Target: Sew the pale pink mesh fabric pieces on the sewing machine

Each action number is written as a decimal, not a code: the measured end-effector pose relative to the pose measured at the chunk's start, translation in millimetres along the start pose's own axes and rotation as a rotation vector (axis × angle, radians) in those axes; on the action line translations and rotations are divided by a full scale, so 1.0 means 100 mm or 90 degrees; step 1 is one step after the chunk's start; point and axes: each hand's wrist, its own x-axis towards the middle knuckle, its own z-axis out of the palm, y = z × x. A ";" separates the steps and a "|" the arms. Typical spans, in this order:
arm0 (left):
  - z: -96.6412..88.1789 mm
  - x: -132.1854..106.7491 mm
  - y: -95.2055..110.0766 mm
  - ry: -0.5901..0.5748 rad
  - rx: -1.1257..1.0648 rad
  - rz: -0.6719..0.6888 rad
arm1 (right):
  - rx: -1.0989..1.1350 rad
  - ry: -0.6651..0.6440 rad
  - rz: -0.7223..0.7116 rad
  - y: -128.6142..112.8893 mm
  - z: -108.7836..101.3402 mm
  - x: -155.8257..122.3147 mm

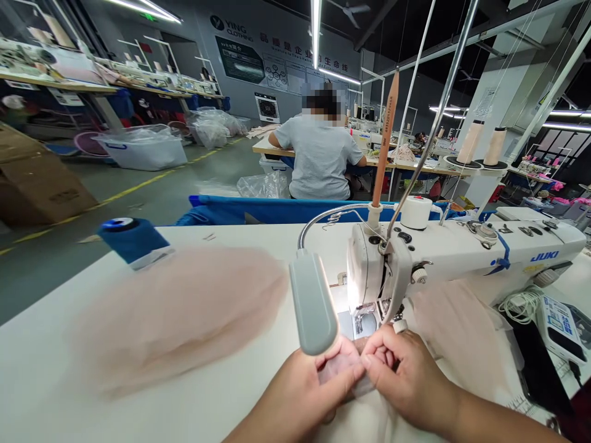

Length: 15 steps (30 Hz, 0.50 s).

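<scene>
Just in front of the needle area of a white sewing machine point(369, 264), both hands pinch a piece of thin, pale pink fabric point(339, 367). My left hand point(318, 381) has its thumb and fingers closed on the cloth. Close against it, my right hand point(401, 369) grips the same fabric between thumb and curled fingers. Part of the cloth hangs down toward me between the wrists. A grey lamp head point(314, 304) on a bent metal neck hangs just above my left fingers. The presser foot point(364, 307) is lit behind the hands.
Sheer pink fabric point(184, 314) lies on the left of the white table point(37, 369), near a blue thread cone point(132, 237). More pink fabric point(466, 338) lies under the machine arm. A black phone point(535, 363) rests at right. Ahead, a person point(318, 151) sits facing away.
</scene>
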 end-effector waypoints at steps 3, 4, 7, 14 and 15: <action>-0.01 0.03 -0.01 0.012 0.074 0.045 | -0.019 -0.007 0.015 0.00 0.02 0.01; -0.01 0.05 -0.03 0.040 0.124 0.075 | -0.037 -0.008 0.020 0.01 0.03 0.02; 0.01 0.14 -0.19 0.129 0.314 0.151 | -0.128 -0.008 0.036 0.05 0.08 0.04; 0.10 0.20 -0.49 0.352 0.505 0.399 | -0.276 0.059 0.001 0.15 0.17 0.07; 0.09 0.19 -0.47 0.339 0.531 0.450 | -0.279 0.064 -0.008 0.16 0.17 0.07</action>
